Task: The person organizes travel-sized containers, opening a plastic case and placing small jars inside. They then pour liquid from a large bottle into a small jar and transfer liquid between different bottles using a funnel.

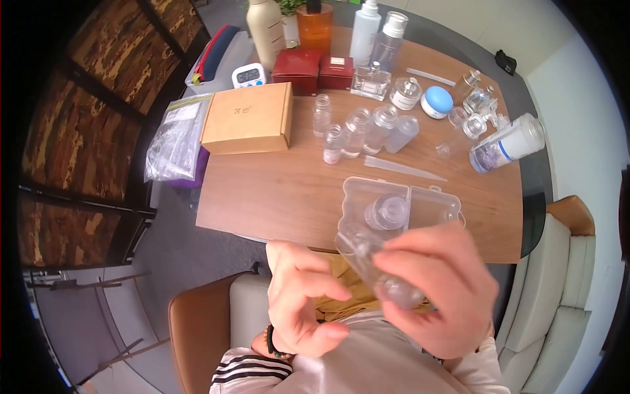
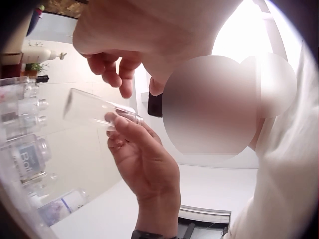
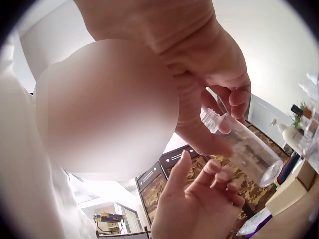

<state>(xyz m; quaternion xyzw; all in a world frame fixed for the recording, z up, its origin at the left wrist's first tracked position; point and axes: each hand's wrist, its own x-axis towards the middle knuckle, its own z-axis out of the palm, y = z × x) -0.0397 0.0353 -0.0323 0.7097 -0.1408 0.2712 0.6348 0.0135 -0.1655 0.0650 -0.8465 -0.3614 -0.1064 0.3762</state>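
Observation:
My right hand (image 1: 446,289) grips a clear, uncapped bottle (image 3: 256,154) near its threaded neck, above the front edge of the table. The bottle is tilted, with its base pointing away from me, and looks see-through in both wrist views. Beside it, my left hand (image 1: 298,295) is raised with loosely bent fingers and holds nothing. Just beyond the right hand lies a clear plastic case (image 1: 351,186) with compartments. Inside its left part sits a small round clear container (image 1: 390,211). The right hand hides the near part of the case.
Several small clear bottles (image 1: 356,131) stand mid-table, behind a frosted pointed strip (image 1: 403,169). A cardboard box (image 1: 248,118) and a bagged item (image 1: 177,141) lie left. Perfume bottles (image 1: 372,80), a blue-lidded jar (image 1: 437,102) and a large labelled bottle (image 1: 508,143) stand farther back and right.

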